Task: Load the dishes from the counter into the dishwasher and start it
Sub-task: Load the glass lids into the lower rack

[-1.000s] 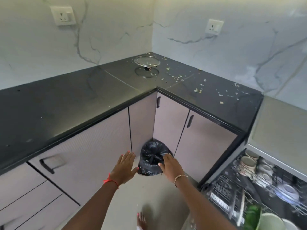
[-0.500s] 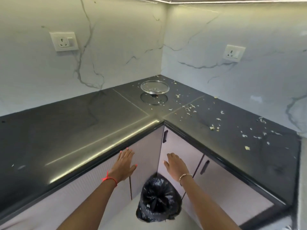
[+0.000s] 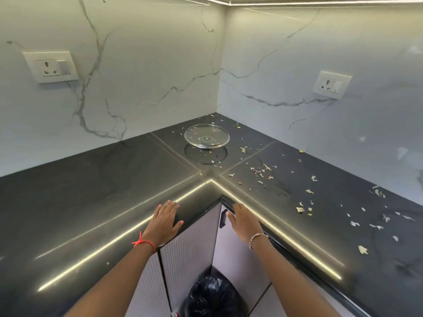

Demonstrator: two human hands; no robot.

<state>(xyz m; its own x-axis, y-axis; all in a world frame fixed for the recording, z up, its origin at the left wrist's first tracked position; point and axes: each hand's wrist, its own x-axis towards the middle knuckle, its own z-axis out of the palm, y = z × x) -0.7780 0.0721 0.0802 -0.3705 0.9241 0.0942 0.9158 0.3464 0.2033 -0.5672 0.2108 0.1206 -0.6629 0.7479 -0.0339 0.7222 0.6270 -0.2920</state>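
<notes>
A clear glass plate (image 3: 206, 135) lies in the far corner of the black L-shaped counter (image 3: 91, 197), some way beyond both hands. My left hand (image 3: 165, 221) is over the counter's front edge with its fingers straight, holding nothing. My right hand (image 3: 243, 221) is at the counter's inner corner edge, fingers spread and empty. The dishwasher is out of view.
Food scraps (image 3: 304, 207) are scattered over the right wing of the counter. A tied black rubbish bag (image 3: 211, 296) sits on the floor below the corner cabinets (image 3: 190, 243). Two wall sockets (image 3: 51, 67) are set in the marble walls.
The view has risen from the floor and bag to the counter corner. Both hands have moved up from beside the bag to the counter's front edge. The dishwasher has left the view.
</notes>
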